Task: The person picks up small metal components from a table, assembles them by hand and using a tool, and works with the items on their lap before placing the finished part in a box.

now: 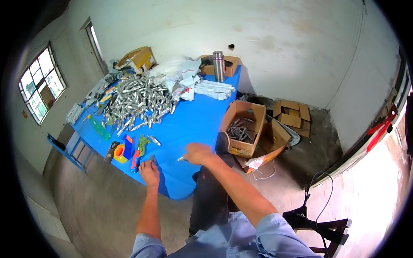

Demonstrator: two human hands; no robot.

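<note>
My left hand (pixel 149 173) is at the near edge of the blue-covered table (pixel 185 129), its fingers closed around a small grey metal piece (pixel 152 158). Just left of it lies a red and blue handled tool (pixel 135 161). My right hand (pixel 198 154), smeared by motion, is over the table's right side; a small silvery piece (pixel 181 159) sticks out from its fingers. Between the hands and the big pile, a single silvery part (pixel 154 140) lies beside a crumpled green cloth or bag (pixel 143 144). The large heap of silvery wrapped parts (pixel 140 101) covers the table's far left.
A yellow tape roll (pixel 121 154) and green bottle (pixel 99 127) stand left. Behind are a steel flask (pixel 219 66) and white plastic bags (pixel 183 79). Right of the table, a cardboard box (pixel 243 148) holds dark metal parts (pixel 241 130). A stool (pixel 337 232) stands at lower right.
</note>
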